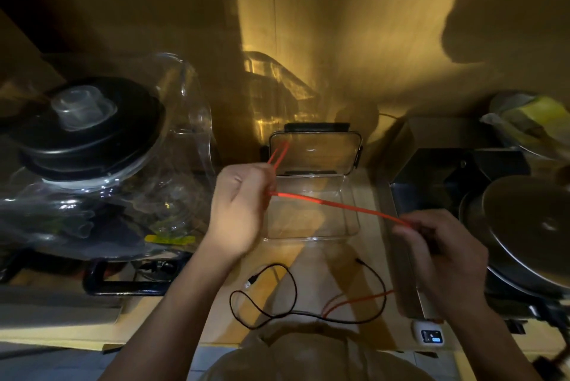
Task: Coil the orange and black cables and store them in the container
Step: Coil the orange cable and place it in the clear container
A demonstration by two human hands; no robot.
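Nearest us, at six o'clock on the bench, the black cable lies loose and uncoiled, with the slack tail of the orange cable crossing it. We judge we are partway through winding the orange one, so the tail should feed up freely; we watch that it does not drag the black cable along.

At four o'clock our right hand pinches the orange cable with curled fingers, guiding it taut toward nine o'clock, where our left hand is closed around the gathered loops, two strands poking out above the fist.

To wind well, we keep each turn the same size and let the right hand slide rather than tug.

Beyond, at twelve o'clock, the clear container sits open, its lid propped upright behind, ready for the coil.
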